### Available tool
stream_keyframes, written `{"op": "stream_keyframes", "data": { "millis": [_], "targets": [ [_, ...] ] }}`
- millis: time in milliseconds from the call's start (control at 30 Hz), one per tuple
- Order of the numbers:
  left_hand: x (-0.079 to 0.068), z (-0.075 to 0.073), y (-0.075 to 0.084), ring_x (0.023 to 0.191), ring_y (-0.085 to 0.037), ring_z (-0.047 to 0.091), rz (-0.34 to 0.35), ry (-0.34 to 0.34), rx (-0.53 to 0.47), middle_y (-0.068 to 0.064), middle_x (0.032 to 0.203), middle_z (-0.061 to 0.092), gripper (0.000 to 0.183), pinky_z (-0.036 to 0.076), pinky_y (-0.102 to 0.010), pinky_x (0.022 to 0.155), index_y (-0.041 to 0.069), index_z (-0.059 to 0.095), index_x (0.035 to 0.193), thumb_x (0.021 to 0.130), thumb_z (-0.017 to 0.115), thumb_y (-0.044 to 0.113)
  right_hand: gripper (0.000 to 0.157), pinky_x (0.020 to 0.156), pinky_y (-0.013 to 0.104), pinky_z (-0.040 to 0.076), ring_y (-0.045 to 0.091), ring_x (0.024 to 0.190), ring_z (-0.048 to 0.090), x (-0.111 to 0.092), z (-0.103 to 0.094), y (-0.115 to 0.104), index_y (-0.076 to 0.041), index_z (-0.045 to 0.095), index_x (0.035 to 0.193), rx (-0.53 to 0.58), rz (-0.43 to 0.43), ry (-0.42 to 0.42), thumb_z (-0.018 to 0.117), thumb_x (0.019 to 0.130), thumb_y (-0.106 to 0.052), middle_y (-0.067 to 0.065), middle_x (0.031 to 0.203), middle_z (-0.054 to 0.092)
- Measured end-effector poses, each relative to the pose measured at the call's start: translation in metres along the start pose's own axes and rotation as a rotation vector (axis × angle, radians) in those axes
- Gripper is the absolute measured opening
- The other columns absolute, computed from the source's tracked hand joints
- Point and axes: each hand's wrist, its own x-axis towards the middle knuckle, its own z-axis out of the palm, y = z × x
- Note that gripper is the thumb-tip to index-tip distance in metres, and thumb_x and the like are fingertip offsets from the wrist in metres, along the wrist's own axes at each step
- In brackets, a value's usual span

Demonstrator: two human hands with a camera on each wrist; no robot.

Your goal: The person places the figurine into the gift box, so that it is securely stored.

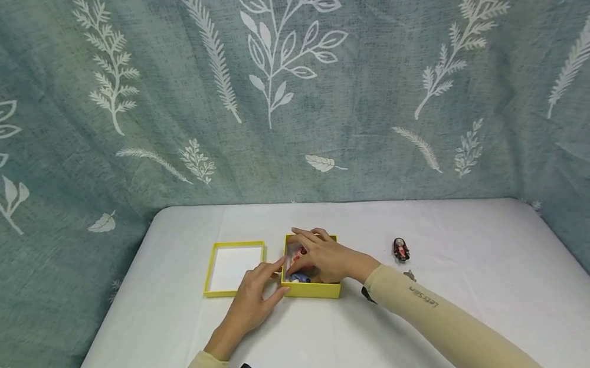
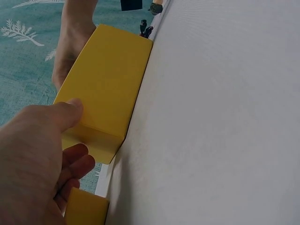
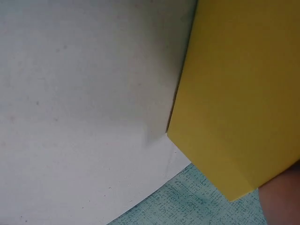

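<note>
A small yellow box (image 1: 311,290) stands upright with its top uncovered. My left hand (image 1: 254,295) holds its near left corner, the thumb (image 2: 70,112) against the front wall and the other fingers by the left side. My right hand (image 1: 322,256) reaches down into the box from the right, fingers bent over the contents. Inside are a small figurine with a blue part (image 1: 299,277) and, under the fingers, a red-and-white figurine (image 1: 297,256). I cannot tell whether the right fingers grip one. In the right wrist view only the box's yellow wall (image 3: 239,93) and a bit of skin show.
The yellow-rimmed lid (image 1: 235,267) lies white inside up, just left of the box. Right of it stands a dark-haired figurine (image 1: 401,249), with a small greyish item (image 1: 410,275) close to the right sleeve. A leaf-print curtain (image 1: 304,90) backs the white table (image 1: 321,352).
</note>
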Motion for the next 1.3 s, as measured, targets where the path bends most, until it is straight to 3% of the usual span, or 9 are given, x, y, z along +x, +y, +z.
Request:
{"op": "stream_keyframes", "data": {
  "millis": [600, 767, 1000, 1167, 1300],
  "targets": [
    [0.001, -0.001, 0.000, 0.098, -0.014, 0.064, 0.015, 0.016, 0.031, 0.001, 0.114, 0.065, 0.061, 0.044, -0.037, 0.087, 0.013, 0.052, 0.142, 0.087, 0.075, 0.025, 0.048, 0.112, 0.060, 0.022, 0.034, 0.151, 0.013, -0.005, -0.002, 0.001, -0.039, 0.066, 0.124, 0.036, 0.014, 0.047, 0.082, 0.080, -0.027, 0.007, 0.156, 0.032],
    [-0.001, 0.002, 0.000, 0.098, -0.014, 0.063, 0.011, 0.022, 0.026, 0.001, 0.114, 0.065, 0.061, 0.044, -0.037, 0.088, 0.014, 0.051, 0.142, 0.087, 0.075, 0.025, 0.047, 0.110, 0.063, 0.022, 0.036, 0.149, 0.016, -0.015, -0.007, 0.000, -0.034, 0.069, 0.121, 0.103, 0.040, 0.122, 0.084, 0.077, -0.031, 0.008, 0.153, 0.037],
    [-0.006, 0.005, 0.001, 0.098, -0.014, 0.063, -0.025, 0.007, 0.007, 0.002, 0.112, 0.065, 0.063, 0.045, -0.037, 0.088, 0.015, 0.050, 0.144, 0.087, 0.075, 0.026, 0.060, 0.108, 0.063, 0.020, 0.036, 0.146, 0.023, -0.058, -0.024, 0.018, -0.022, 0.065, 0.130, 0.347, 0.164, 0.303, 0.085, 0.074, -0.030, 0.013, 0.151, 0.040],
    [-0.003, 0.003, 0.001, 0.098, -0.015, 0.064, -0.008, 0.016, -0.001, 0.002, 0.112, 0.065, 0.063, 0.045, -0.036, 0.089, 0.014, 0.050, 0.144, 0.087, 0.075, 0.025, 0.064, 0.102, 0.067, 0.022, 0.041, 0.137, 0.033, -0.104, -0.029, 0.052, -0.020, 0.059, 0.135, 0.376, 0.291, 0.387, 0.083, 0.077, -0.030, 0.017, 0.148, 0.040],
    [0.000, 0.001, 0.002, 0.097, -0.015, 0.065, 0.011, 0.028, 0.010, 0.001, 0.112, 0.066, 0.062, 0.045, -0.037, 0.089, 0.013, 0.051, 0.143, 0.087, 0.075, 0.025, 0.067, 0.100, 0.068, 0.023, 0.042, 0.131, 0.037, -0.137, -0.024, 0.078, -0.016, 0.055, 0.138, 0.395, 0.394, 0.399, 0.082, 0.079, -0.032, 0.018, 0.143, 0.042]
  ]
}}
